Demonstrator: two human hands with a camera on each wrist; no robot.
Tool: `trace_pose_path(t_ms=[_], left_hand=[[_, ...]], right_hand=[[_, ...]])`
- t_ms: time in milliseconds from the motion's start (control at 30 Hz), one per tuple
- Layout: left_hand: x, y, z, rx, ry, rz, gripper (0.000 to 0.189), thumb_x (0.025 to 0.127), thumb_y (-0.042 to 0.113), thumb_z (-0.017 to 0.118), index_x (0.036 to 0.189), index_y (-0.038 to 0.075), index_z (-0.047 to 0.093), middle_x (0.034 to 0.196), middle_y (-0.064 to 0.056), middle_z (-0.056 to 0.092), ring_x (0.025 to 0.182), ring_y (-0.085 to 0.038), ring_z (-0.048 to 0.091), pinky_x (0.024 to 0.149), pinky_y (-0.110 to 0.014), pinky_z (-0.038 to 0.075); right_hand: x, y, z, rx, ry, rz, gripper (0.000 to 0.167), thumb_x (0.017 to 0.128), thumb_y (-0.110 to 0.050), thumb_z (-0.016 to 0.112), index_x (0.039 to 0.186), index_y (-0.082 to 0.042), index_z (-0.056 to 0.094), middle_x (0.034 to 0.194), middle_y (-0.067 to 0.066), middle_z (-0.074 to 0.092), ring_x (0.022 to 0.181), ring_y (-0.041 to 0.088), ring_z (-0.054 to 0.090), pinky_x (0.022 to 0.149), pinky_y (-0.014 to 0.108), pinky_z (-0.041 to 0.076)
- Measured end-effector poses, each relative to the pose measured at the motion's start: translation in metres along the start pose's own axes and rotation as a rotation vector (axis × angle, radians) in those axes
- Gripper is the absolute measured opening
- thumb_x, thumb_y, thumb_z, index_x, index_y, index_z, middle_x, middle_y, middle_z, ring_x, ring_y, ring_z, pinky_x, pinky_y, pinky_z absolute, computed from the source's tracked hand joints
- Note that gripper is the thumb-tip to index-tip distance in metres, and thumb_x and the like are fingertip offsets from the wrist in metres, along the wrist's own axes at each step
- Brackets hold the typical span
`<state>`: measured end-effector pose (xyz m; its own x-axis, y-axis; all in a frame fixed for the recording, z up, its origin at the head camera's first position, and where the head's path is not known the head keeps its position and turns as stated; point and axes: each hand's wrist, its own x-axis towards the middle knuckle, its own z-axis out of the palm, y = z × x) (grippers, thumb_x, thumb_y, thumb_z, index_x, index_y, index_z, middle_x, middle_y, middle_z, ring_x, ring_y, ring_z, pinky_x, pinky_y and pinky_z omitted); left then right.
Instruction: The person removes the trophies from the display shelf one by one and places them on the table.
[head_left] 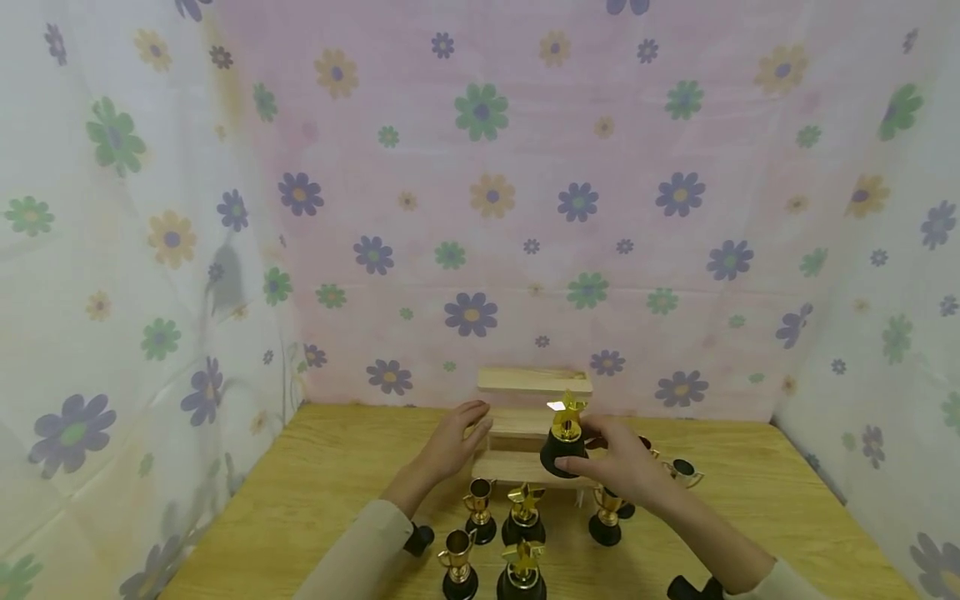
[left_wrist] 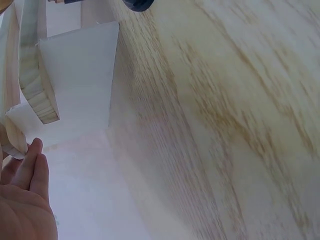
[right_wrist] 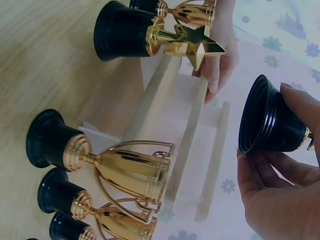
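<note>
A trophy with a gold star on a black base is gripped at its base by my right hand, held up before a small stepped wooden shelf. In the right wrist view the hollow underside of that base shows between thumb and fingers. My left hand is at the shelf's left side; in the left wrist view its nearly straight fingers rest against the end of a wooden tier. No trophy is seen on the shelf's tiers.
Star trophies and gold cup trophies stand in front of the shelf. More cups, one a two-handled cup and another cup, stand to the right. Flowered cloth encloses the wooden table at back and sides.
</note>
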<state>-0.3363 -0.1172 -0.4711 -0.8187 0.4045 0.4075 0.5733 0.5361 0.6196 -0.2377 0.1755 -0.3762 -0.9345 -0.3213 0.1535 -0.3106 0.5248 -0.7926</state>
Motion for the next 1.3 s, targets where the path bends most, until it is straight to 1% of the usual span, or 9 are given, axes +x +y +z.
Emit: trace_pose_path(t_ms=[100, 200, 300, 400, 533, 800, 1033, 1167, 1300], left_hand=[[0.001, 0.000, 0.001, 0.001, 0.002, -0.001, 0.052, 0.111, 0.031, 0.048, 0.144, -0.009, 0.052, 0.151, -0.026, 0.047, 0.136, -0.042, 0.050, 0.109, -0.053, 0.047], [0.001, 0.000, 0.001, 0.006, 0.008, -0.005, 0.052, 0.111, 0.032, 0.049, 0.144, -0.009, 0.052, 0.151, -0.025, 0.048, 0.134, -0.042, 0.052, 0.108, -0.052, 0.048], [0.001, -0.001, 0.002, 0.006, 0.011, -0.002, 0.052, 0.111, 0.031, 0.049, 0.143, -0.009, 0.053, 0.150, -0.025, 0.048, 0.134, -0.042, 0.051, 0.108, -0.053, 0.048], [0.002, -0.001, 0.001, 0.008, 0.013, -0.003, 0.051, 0.111, 0.030, 0.049, 0.143, -0.008, 0.053, 0.151, -0.025, 0.048, 0.136, -0.042, 0.050, 0.109, -0.053, 0.047], [0.003, -0.001, 0.001, 0.013, 0.015, -0.005, 0.050, 0.110, 0.029, 0.050, 0.143, -0.008, 0.053, 0.151, -0.025, 0.048, 0.138, -0.042, 0.048, 0.110, -0.052, 0.046], [0.001, -0.001, 0.002, 0.006, 0.014, 0.003, 0.049, 0.110, 0.028, 0.051, 0.143, -0.009, 0.053, 0.149, -0.024, 0.049, 0.134, -0.042, 0.052, 0.108, -0.052, 0.048], [0.002, -0.002, 0.002, 0.005, 0.013, 0.012, 0.050, 0.110, 0.028, 0.051, 0.142, -0.009, 0.054, 0.149, -0.025, 0.050, 0.133, -0.041, 0.053, 0.107, -0.052, 0.049], [0.002, -0.003, 0.002, -0.009, 0.014, 0.021, 0.050, 0.110, 0.027, 0.051, 0.142, -0.011, 0.053, 0.148, -0.028, 0.049, 0.133, -0.042, 0.053, 0.106, -0.053, 0.049], [0.002, -0.003, 0.002, -0.014, 0.007, 0.018, 0.050, 0.110, 0.028, 0.051, 0.143, -0.010, 0.053, 0.149, -0.028, 0.049, 0.133, -0.042, 0.053, 0.107, -0.052, 0.049]], right_hand=[[-0.008, 0.000, 0.001, -0.004, -0.005, 0.025, 0.068, 0.087, -0.035, 0.084, 0.138, 0.001, 0.058, 0.130, 0.015, 0.063, 0.114, 0.032, 0.064, 0.089, 0.046, 0.058], [-0.016, 0.000, 0.003, -0.012, -0.020, 0.043, 0.075, 0.086, -0.039, 0.084, 0.142, 0.002, 0.055, 0.136, 0.016, 0.061, 0.118, 0.033, 0.062, 0.095, 0.051, 0.056], [-0.024, 0.001, 0.005, -0.008, -0.058, 0.032, 0.070, 0.087, -0.039, 0.083, 0.139, 0.000, 0.058, 0.132, 0.013, 0.063, 0.118, 0.033, 0.063, 0.095, 0.053, 0.055], [-0.029, 0.003, 0.007, -0.006, -0.099, 0.014, 0.060, 0.089, -0.038, 0.082, 0.133, -0.003, 0.062, 0.125, 0.009, 0.067, 0.115, 0.032, 0.064, 0.096, 0.054, 0.055], [-0.037, 0.006, 0.009, 0.000, -0.120, 0.039, 0.062, 0.087, -0.038, 0.083, 0.131, 0.000, 0.062, 0.125, 0.010, 0.066, 0.115, 0.033, 0.064, 0.097, 0.057, 0.053], [-0.047, 0.015, 0.015, -0.013, -0.099, 0.089, 0.070, 0.083, -0.033, 0.087, 0.133, 0.007, 0.059, 0.127, 0.016, 0.065, 0.114, 0.037, 0.063, 0.093, 0.058, 0.054], [-0.049, 0.023, 0.018, 0.005, -0.095, 0.090, 0.066, 0.082, -0.032, 0.088, 0.130, 0.005, 0.061, 0.126, 0.015, 0.065, 0.113, 0.037, 0.064, 0.092, 0.058, 0.055], [-0.050, 0.027, 0.019, 0.021, -0.103, 0.077, 0.060, 0.082, -0.031, 0.088, 0.126, 0.004, 0.063, 0.120, 0.013, 0.067, 0.111, 0.035, 0.066, 0.091, 0.055, 0.057], [-0.050, 0.029, 0.019, 0.009, -0.100, 0.069, 0.060, 0.082, -0.030, 0.088, 0.124, 0.005, 0.064, 0.117, 0.012, 0.068, 0.109, 0.035, 0.067, 0.090, 0.054, 0.057]])
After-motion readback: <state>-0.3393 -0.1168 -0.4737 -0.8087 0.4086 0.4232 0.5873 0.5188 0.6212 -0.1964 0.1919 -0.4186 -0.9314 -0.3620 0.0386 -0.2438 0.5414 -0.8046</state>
